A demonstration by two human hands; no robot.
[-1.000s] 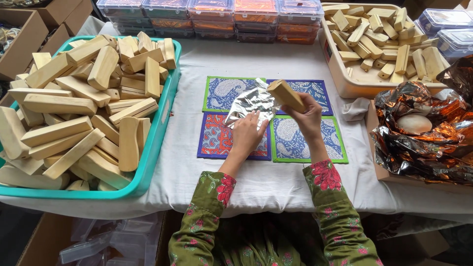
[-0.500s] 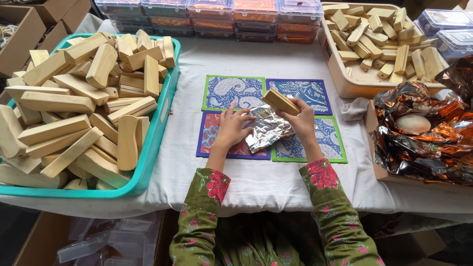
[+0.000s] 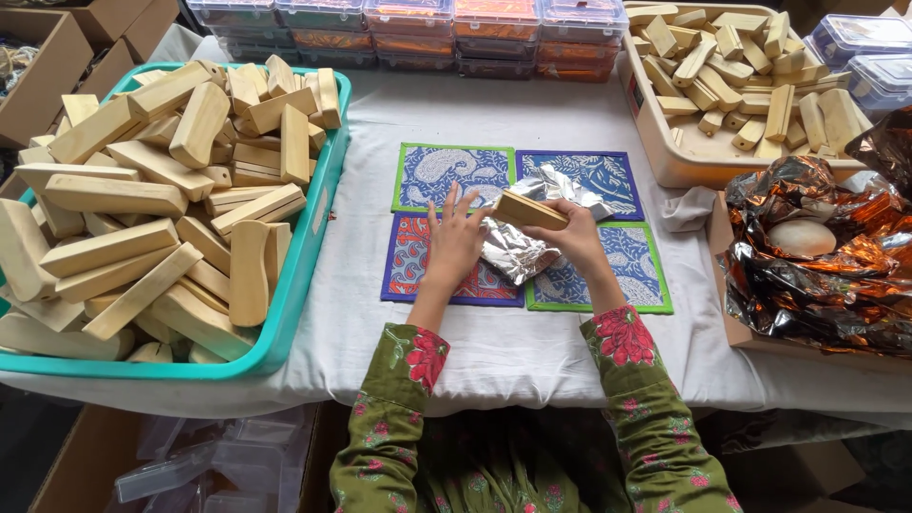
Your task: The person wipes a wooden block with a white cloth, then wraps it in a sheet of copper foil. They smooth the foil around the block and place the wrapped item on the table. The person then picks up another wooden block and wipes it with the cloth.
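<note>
Foil sheet (image 3: 518,249), silver and crumpled, lies at the centre of four patterned mats (image 3: 454,177) on the white cloth, w/ part of it bunched up behind the block. Left hand (image 3: 454,242) rests palm-down on the foil's left edge, fingers spread and flat, pinning it. Right hand (image 3: 575,236) grips a pale wooden block (image 3: 528,211) from the right side, fingers curled round its far end, thumb not clearly visible; block sits tilted above the foil, touching or just over it, can't tell which.

Status, as judged from this view: wrap not started on this piece. Block is bare on all visible faces; no foil folded over it. Positioning step approx. in hand.

Stock left: teal tub (image 3: 302,255) at left is heaped w/ bare wooden blocks, tan tray (image 3: 665,163) at upper right holds smaller ones, also bare. Box at right holds copper-coloured foil (image 3: 826,275) w/ a pale rounded item in it. Row of clear lidded containers (image 3: 418,28) along the far edge. Bulk of pieces appears unwrapped, so most of the work remains.
</note>
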